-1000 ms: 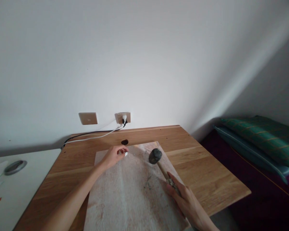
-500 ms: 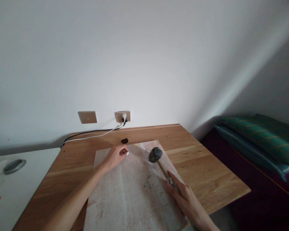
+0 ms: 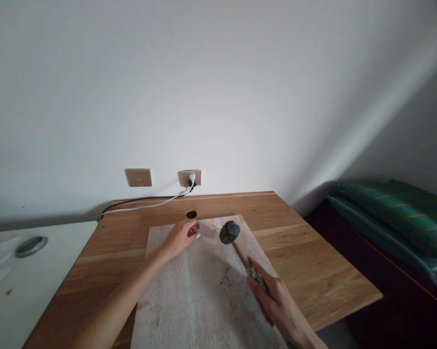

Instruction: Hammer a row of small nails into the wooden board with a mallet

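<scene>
My right hand (image 3: 271, 291) is wrapped round the handle of a mallet (image 3: 229, 232) with a dark, rounded head. The mallet head points away from me over the far right part of a pale, worn board (image 3: 167, 310). At the board's far edge my left hand (image 3: 182, 236) is closed in a pinch. A small white piece (image 3: 198, 236) shows at its fingertips, too small to identify. Several loose nails (image 3: 226, 276) lie on the board between my two hands, nearer the right one.
Underneath the board is a wooden table (image 3: 305, 261) with a round cable hole (image 3: 191, 214). Cables run to a wall socket (image 3: 189, 178). On the left stands a white surface with a grey oval object (image 3: 31, 246). Green cushions (image 3: 396, 213) lie at the right.
The mallet head has shifted slightly left, nearer my left hand. The left hand keeps its pinch at nearly the same spot on the board. The whole view has turned a little left.
</scene>
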{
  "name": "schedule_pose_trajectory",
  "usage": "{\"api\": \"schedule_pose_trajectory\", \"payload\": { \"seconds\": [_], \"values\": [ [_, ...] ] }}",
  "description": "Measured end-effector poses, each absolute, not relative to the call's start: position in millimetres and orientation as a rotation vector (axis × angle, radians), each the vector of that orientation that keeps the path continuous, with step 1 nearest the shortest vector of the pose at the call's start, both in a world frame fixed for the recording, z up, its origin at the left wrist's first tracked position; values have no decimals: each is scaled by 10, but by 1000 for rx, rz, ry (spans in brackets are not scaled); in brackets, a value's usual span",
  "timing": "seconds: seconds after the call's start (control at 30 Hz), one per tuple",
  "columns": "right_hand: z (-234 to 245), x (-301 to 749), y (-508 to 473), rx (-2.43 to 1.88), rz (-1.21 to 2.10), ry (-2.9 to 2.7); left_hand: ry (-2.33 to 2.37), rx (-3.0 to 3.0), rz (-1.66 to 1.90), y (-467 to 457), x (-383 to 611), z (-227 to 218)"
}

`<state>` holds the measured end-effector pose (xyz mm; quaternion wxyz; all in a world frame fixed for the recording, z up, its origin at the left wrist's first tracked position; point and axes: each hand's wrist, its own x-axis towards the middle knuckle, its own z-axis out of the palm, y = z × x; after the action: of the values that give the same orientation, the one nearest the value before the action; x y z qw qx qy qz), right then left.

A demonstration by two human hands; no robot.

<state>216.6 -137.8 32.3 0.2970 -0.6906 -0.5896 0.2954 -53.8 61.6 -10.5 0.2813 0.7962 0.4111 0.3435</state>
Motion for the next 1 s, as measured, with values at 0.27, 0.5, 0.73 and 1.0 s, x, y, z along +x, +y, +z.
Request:
{"api": "schedule_pose_trajectory", "payload": {
  "seconds": [0.27,0.5,0.73,1.0],
  "values": [
    [395,1712,-955,-1707,992,-1692,1108,1987,887,630,-563,-116],
    [323,1635,-854,-1701,1002,-1688,1037,1999,915,637,-571,-134],
    [293,1648,-864,-1689,1022,-1689,1054,1987,909,645,-571,-136],
    [330,1634,-875,-1712,977,-1743,1082,2012,877,610,-569,-75]
  ]
}}
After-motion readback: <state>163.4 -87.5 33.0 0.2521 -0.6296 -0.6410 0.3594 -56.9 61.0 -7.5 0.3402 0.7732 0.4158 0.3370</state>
